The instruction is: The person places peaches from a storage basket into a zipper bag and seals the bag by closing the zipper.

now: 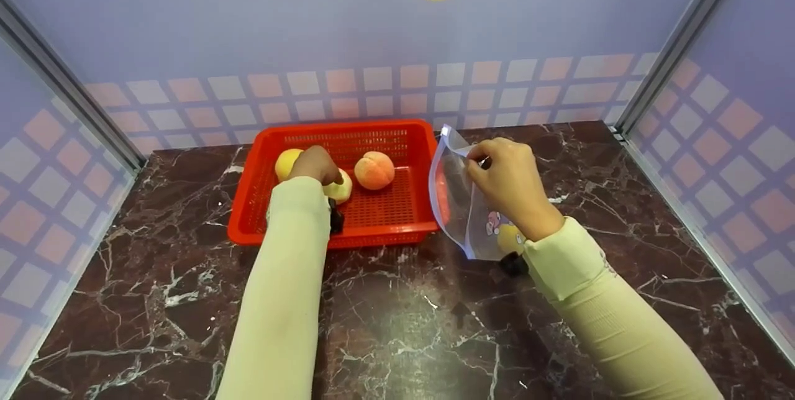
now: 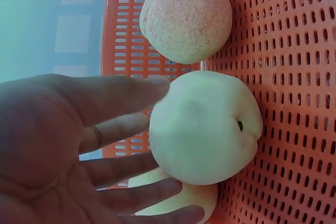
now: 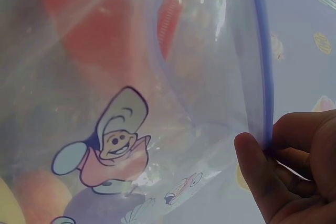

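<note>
Left hand (image 1: pixel 315 164) is inside the red perforated basket (image 1: pixel 410 139), fingers (image 2: pixel 121 129) spread and nearly straight, fingertips touching a pale yellow-green peach (image 2: pixel 205 127) — not curled round it. That peach sits on the basket floor near the middle, stem dimple turned toward the mesh wall in the left wrist view; it is roundish, no clear long axis. A pink-orange peach (image 1: pixel 374 170) lies just beside it, to its right in the head view, and a yellow fruit (image 1: pixel 287 162) lies at the left, partly hidden by the hand. Right hand (image 1: pixel 512 182) pinches the blue zip rim of a clear zip bag (image 1: pixel 459 201) printed with a cartoon figure (image 3: pixel 113 145) — thumb and fingers closed on the edge. Bag stands upright just right of the basket on the dark marble table (image 1: pixel 397 325), long axis roughly vertical, mouth up.
</note>
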Available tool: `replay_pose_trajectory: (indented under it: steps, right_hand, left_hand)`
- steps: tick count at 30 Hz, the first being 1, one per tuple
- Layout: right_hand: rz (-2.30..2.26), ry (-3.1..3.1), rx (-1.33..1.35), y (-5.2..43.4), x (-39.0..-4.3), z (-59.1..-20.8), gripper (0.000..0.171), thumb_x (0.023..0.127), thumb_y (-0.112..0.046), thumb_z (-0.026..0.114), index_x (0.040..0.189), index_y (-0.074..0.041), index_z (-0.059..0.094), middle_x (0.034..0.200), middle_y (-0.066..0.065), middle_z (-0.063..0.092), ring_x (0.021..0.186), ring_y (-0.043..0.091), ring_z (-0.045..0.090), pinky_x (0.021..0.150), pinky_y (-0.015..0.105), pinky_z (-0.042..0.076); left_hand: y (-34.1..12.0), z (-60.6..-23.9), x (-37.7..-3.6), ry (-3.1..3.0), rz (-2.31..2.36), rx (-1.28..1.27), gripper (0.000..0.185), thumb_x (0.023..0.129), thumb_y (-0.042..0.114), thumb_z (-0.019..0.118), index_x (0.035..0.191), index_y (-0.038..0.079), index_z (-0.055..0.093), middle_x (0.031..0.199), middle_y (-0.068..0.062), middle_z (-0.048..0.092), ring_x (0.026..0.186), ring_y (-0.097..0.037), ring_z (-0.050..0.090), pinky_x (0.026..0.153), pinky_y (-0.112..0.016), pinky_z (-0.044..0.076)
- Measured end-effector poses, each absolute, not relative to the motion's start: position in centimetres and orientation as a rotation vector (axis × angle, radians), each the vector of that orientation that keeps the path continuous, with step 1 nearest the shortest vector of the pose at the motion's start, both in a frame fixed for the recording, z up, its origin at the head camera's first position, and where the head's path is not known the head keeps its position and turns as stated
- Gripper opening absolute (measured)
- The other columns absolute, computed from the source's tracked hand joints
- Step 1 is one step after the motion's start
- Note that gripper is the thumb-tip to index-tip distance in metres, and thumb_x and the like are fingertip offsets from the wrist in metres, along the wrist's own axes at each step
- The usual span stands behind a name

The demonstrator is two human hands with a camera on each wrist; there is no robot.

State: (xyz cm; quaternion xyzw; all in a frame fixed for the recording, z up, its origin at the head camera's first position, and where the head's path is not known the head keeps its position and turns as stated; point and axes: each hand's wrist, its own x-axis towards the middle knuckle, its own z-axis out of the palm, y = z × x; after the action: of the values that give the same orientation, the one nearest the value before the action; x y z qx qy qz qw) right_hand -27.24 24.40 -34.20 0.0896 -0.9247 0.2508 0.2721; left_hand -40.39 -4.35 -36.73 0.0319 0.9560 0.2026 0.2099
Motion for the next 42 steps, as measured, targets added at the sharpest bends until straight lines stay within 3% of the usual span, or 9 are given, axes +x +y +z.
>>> replay_pose_trajectory:
  steps: [3,9,16,24,32,42]
  right_hand:
    - [0.674,-2.495,0.239,24.5,-27.2,-34.0,0.012,0.082,-0.009,0.065,0.083,-0.003,0.076,0.083,0.011,0.073,0.074,0.027,0.066,0.066,0.037,0.053]
    - [0.668,-2.496,0.230,24.7,-27.2,-33.5,0.011,0.082,-0.008,0.067,0.083,-0.002,0.075,0.083,0.013,0.072,0.073,0.026,0.065,0.065,0.037,0.053]
    - [0.678,-2.511,0.224,24.7,-26.8,-33.6,0.011,0.082,-0.008,0.066,0.084,-0.002,0.075,0.082,0.013,0.072,0.073,0.026,0.065,0.064,0.037,0.054]
    - [0.671,-2.500,0.245,24.4,-26.5,-33.9,0.011,0.082,-0.007,0.065,0.083,-0.002,0.075,0.082,0.012,0.072,0.071,0.025,0.067,0.063,0.036,0.055]
    - [0.686,-2.529,0.210,24.7,-26.5,-33.3,0.011,0.082,-0.006,0.066,0.085,-0.002,0.075,0.083,0.012,0.072,0.070,0.025,0.063,0.062,0.036,0.052]
    - [0.691,-2.543,0.184,24.2,-26.8,-32.8,0.011,0.081,-0.005,0.066,0.084,-0.001,0.076,0.084,0.013,0.073,0.067,0.025,0.061,0.059,0.035,0.048]
  left_hand:
    - [-4.2,-36.5,-40.5,2.650,0.531,0.114,0.036,0.090,0.017,0.065,0.120,-0.003,0.064,0.132,-0.019,0.058,0.095,-0.023,0.049,0.081,-0.033,0.044]
    - [-4.0,-36.3,-40.5,2.665,0.514,0.117,0.038,0.090,0.022,0.066,0.119,-0.003,0.066,0.137,-0.021,0.054,0.118,-0.034,0.049,0.095,-0.042,0.044]
    - [-3.8,-37.2,-40.3,2.602,0.601,0.103,0.032,0.088,0.022,0.070,0.113,0.001,0.069,0.122,-0.014,0.063,0.092,-0.023,0.050,0.077,-0.035,0.046]
    - [-4.5,-38.1,-39.9,2.517,0.520,0.138,0.036,0.089,0.028,0.067,0.116,0.004,0.069,0.131,-0.014,0.060,0.110,-0.027,0.058,0.093,-0.042,0.051]
    - [-4.1,-37.5,-39.7,2.566,0.631,0.090,0.027,0.087,0.021,0.069,0.106,0.002,0.071,0.101,-0.007,0.064,0.084,-0.020,0.052,0.073,-0.031,0.048]
    - [-3.8,-35.5,-38.5,2.587,0.677,0.135,0.026,0.088,0.020,0.069,0.107,0.002,0.069,0.101,-0.006,0.059,0.086,-0.020,0.047,0.070,-0.031,0.042]
